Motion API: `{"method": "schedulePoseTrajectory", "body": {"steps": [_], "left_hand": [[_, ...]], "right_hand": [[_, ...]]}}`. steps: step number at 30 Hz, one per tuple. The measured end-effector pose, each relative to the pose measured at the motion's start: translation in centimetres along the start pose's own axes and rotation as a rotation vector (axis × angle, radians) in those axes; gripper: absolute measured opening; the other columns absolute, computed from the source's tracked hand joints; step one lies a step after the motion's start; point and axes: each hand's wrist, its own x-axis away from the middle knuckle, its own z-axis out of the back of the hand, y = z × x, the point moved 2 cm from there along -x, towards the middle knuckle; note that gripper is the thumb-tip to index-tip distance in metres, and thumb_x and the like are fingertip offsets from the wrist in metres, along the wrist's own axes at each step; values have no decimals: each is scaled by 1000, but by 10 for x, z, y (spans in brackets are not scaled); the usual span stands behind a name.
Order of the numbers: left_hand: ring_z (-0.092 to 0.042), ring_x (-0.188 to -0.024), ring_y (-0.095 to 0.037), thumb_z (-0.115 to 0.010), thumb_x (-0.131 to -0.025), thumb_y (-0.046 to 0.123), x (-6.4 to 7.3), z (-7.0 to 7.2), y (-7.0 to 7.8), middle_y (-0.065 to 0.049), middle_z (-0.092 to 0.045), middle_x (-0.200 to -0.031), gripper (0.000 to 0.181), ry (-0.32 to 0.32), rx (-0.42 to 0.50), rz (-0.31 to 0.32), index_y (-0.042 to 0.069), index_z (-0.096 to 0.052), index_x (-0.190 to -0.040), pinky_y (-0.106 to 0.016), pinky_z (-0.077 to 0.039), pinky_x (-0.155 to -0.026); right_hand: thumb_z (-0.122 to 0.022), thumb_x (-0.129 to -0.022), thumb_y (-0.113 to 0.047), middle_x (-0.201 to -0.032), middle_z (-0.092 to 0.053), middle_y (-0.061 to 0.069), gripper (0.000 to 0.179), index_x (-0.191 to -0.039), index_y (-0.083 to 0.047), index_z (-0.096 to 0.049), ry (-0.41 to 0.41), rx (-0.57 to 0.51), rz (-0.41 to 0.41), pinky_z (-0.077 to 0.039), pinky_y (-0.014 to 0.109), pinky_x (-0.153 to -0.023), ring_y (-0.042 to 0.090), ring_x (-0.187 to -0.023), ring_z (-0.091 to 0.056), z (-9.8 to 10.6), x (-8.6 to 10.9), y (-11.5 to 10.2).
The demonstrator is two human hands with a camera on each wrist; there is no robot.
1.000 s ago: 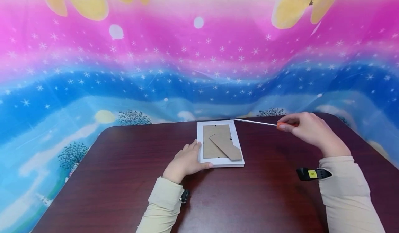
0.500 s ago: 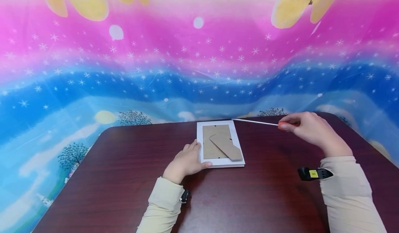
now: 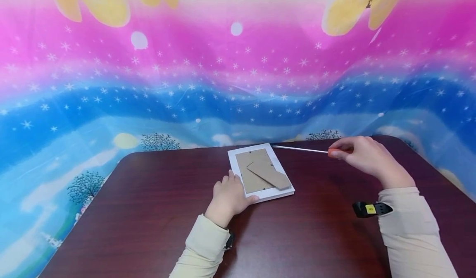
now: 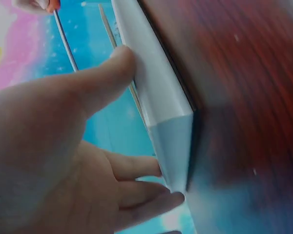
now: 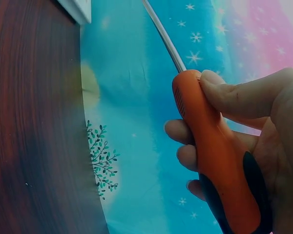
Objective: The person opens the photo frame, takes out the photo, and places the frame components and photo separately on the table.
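A white picture frame lies back side up on the table, with a brown backing board and a cardboard stand leg slanting across it. My left hand holds the frame's near left corner, thumb against the near edge and fingers along the left side. In the left wrist view, the thumb presses the white edge. My right hand grips the orange and black handle of a screwdriver. Its long metal shaft points left, the tip right by the frame's far right corner.
The dark red wooden table has rounded far corners. Directly behind it hangs a printed cloth with snowflakes and trees. A black strap with a yellow label sits on the right wrist.
The frame has turned anticlockwise, its far end swinging left and its near right corner slightly up. My left hand has shifted right with it. The screwdriver has moved slightly left and down.
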Motion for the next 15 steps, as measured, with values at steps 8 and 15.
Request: {"method": "schedulePoseTrajectory", "body": {"steps": [8,15], "left_hand": [[-58,-91,-23,-64,-76,76,7,4,17,-10,-64,-91,73,168,-175,8,7,-77,-94,-40,-44,-76],[-58,-87,-23,-59,-80,76,8,6,17,-9,-63,-84,72,158,-199,14,7,-76,-95,-39,-45,-74]], "right_hand": [[-63,-93,-52,-104,-73,6,42,-114,-18,-75,35,23,25,-48,55,-79,28,-94,-66,0,-1,-1],[-65,-94,-48,-104,-73,6,37,-113,-18,-75,54,22,34,-48,54,-79,27,-92,-66,0,-1,-3]]}}
